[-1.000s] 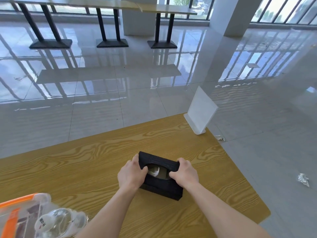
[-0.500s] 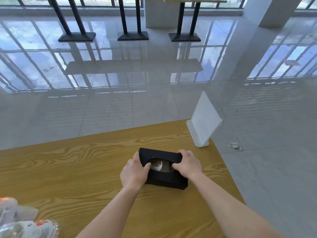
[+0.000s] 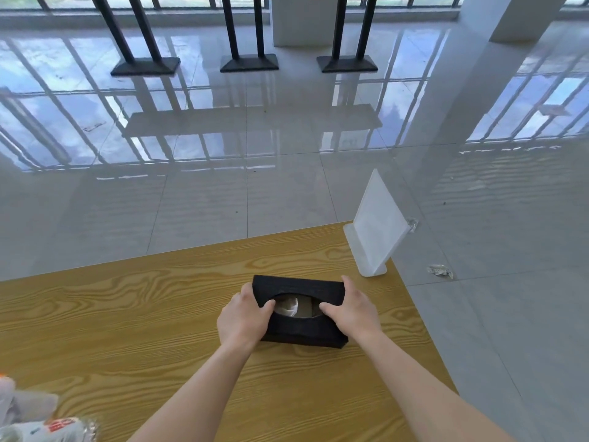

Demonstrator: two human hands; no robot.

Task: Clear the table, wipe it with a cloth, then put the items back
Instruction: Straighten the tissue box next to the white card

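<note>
Left hand point(image 3: 243, 317), right hand point(image 3: 350, 311) gripping box point(image 3: 302, 328) ends, thumbs hooking top hole. Box sitting on table point(image 3: 127, 314). Stand point(image 3: 376, 231) near, at 1 o'clock. Danger: box swinging out, bumping stand off edge.

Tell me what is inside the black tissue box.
Through the oval opening of the black tissue box a crumpled white tissue shows; whatever else lies inside is hidden under the box top.
</note>
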